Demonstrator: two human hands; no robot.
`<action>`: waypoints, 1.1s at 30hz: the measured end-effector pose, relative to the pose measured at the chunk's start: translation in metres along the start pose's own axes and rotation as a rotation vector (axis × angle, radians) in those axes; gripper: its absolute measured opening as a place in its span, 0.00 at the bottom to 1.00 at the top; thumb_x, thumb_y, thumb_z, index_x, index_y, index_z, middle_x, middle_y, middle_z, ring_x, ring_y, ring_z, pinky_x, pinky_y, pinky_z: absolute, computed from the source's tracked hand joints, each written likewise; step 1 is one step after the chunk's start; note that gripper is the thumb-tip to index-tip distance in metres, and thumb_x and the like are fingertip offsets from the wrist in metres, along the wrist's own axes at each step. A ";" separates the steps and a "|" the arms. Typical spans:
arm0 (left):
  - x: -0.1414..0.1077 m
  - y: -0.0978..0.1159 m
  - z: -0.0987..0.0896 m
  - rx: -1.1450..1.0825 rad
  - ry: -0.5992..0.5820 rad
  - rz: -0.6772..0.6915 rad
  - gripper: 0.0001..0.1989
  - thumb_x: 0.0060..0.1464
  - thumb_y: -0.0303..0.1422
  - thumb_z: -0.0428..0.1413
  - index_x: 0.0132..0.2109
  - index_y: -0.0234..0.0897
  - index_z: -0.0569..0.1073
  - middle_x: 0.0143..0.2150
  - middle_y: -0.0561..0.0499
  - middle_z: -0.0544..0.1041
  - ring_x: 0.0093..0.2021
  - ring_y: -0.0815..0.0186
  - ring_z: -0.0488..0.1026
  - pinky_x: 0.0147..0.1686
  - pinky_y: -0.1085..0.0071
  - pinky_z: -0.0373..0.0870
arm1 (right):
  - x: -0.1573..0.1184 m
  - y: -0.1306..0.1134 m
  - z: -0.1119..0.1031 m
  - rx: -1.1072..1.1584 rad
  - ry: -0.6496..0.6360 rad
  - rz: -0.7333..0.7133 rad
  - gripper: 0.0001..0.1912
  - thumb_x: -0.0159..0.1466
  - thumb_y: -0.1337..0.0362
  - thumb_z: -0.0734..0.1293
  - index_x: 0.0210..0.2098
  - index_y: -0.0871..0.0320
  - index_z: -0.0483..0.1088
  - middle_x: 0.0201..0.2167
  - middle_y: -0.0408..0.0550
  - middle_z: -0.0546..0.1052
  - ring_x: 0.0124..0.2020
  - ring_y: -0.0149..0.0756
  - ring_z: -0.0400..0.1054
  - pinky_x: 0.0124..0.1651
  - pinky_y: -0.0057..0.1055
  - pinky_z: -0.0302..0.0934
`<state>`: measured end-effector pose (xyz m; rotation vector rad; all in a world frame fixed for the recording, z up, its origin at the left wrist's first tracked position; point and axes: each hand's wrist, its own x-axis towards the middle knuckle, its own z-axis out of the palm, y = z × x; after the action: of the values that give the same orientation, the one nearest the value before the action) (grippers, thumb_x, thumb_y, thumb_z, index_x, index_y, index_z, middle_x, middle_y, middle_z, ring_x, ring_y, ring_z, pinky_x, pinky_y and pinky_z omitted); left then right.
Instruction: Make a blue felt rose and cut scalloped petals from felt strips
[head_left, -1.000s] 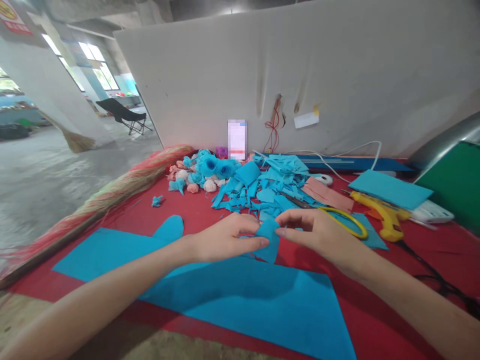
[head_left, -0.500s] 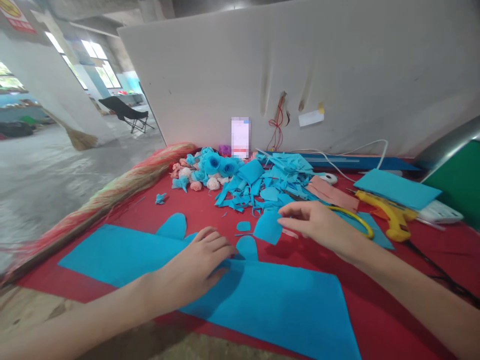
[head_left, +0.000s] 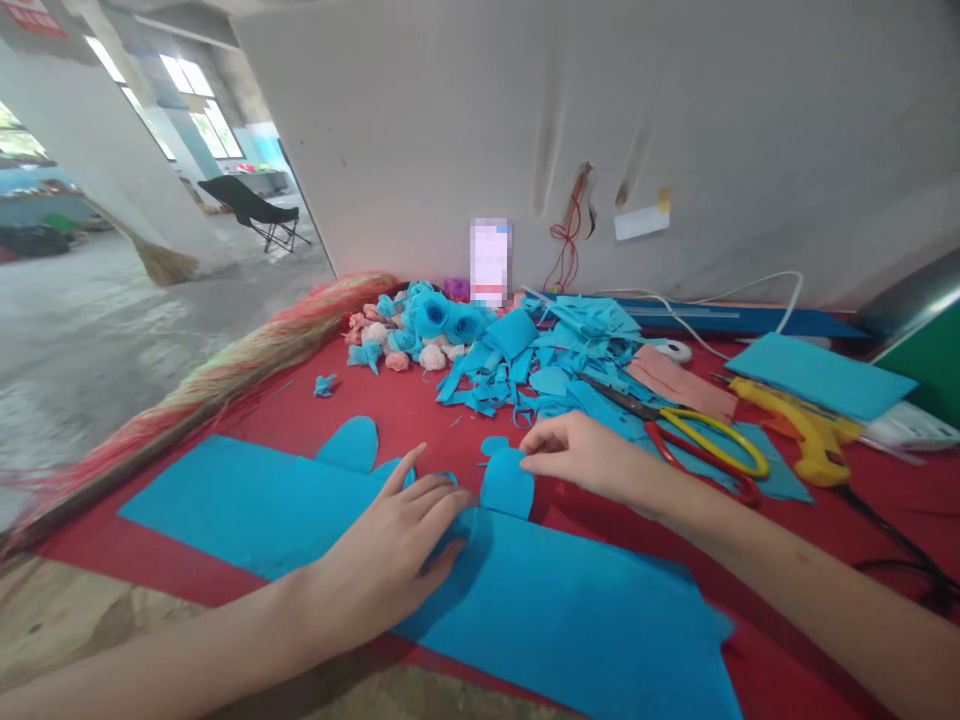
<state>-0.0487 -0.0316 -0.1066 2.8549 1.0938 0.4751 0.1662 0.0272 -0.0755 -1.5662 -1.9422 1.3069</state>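
A long blue crepe-paper sheet [head_left: 585, 600] lies across the front of the table. My left hand [head_left: 394, 540] rests palm down near its middle, fingers stretched out and lying on the paper. Between thumb and fingertips of my right hand [head_left: 577, 455] is the right edge of a rounded blue paper petal [head_left: 508, 486]. That petal's lower end meets the sheet's far edge. Another blue petal [head_left: 351, 445] pokes out behind the sheet farther left, and one more, beside my left fingers, is partly covered. A small blue scrap [head_left: 494, 445] lies just beyond the held petal.
Scissors [head_left: 712, 440] with yellow and red handles lie under my right forearm's far side. Behind are blue paper scraps [head_left: 551, 380], finished paper flowers [head_left: 431, 318] and a phone [head_left: 490, 262]. A yellow glue gun [head_left: 817, 445] and folded blue paper [head_left: 821, 375] are at right.
My right hand has moved left and slightly down, bringing the petal to the sheet's far edge. The scissors show more fully. My left hand stays on the sheet, its index finger more raised.
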 end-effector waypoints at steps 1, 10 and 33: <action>0.000 0.001 0.000 -0.005 -0.011 -0.024 0.11 0.58 0.29 0.47 0.49 0.36 0.64 0.44 0.48 0.74 0.46 0.62 0.70 0.60 0.49 0.48 | -0.001 0.000 -0.003 -0.004 0.017 0.006 0.04 0.53 0.68 0.65 0.28 0.63 0.70 0.27 0.46 0.74 0.28 0.30 0.65 0.31 0.24 0.57; -0.001 0.005 0.001 -0.049 0.090 0.045 0.08 0.55 0.25 0.49 0.35 0.41 0.70 0.34 0.56 0.73 0.40 0.68 0.69 0.62 0.57 0.44 | -0.005 0.006 0.001 -0.032 0.004 0.028 0.05 0.55 0.66 0.65 0.29 0.62 0.71 0.28 0.45 0.76 0.29 0.29 0.67 0.30 0.22 0.58; -0.060 -0.047 -0.057 0.044 -0.103 0.001 0.14 0.56 0.24 0.48 0.47 0.44 0.69 0.46 0.51 0.72 0.48 0.64 0.67 0.50 0.66 0.65 | -0.018 0.008 0.026 -0.523 0.110 -0.157 0.08 0.58 0.68 0.60 0.29 0.56 0.71 0.21 0.41 0.72 0.22 0.29 0.62 0.26 0.26 0.46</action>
<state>-0.1383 -0.0392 -0.0756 2.8814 1.0982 0.3044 0.1588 -0.0008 -0.0903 -1.6138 -2.4023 0.6627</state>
